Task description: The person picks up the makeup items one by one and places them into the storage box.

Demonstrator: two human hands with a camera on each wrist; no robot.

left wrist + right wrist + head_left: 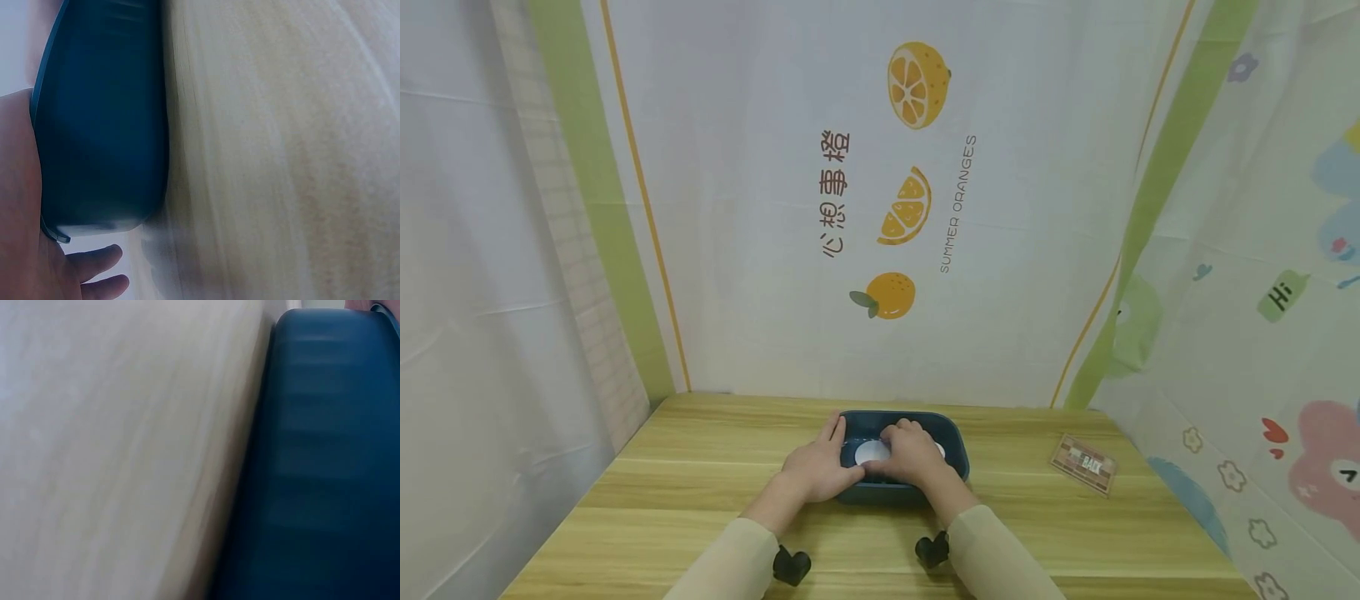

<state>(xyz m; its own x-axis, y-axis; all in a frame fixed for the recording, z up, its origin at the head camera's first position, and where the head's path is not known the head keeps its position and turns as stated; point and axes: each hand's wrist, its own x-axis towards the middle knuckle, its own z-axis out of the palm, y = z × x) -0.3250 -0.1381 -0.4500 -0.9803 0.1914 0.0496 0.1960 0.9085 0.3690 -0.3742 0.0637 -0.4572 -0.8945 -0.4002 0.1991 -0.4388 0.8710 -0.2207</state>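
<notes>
A dark blue rectangular bin stands on the table. My left hand rests on its near left corner, the thumb along the front rim and the fingers reaching straight along the left side. In the left wrist view, two fingertips show beyond the bin's end wall. Inside the bin, the right hand grips a white round-ended thing from above. White also shows past that hand's far side; whether it is the same piece I cannot tell. The right wrist view has mostly the bin's outer wall.
A brown patterned card lies on the right part of the wooden table. White printed curtains hang behind and on both sides. Black camera mounts stick out from the wrists above the table's front.
</notes>
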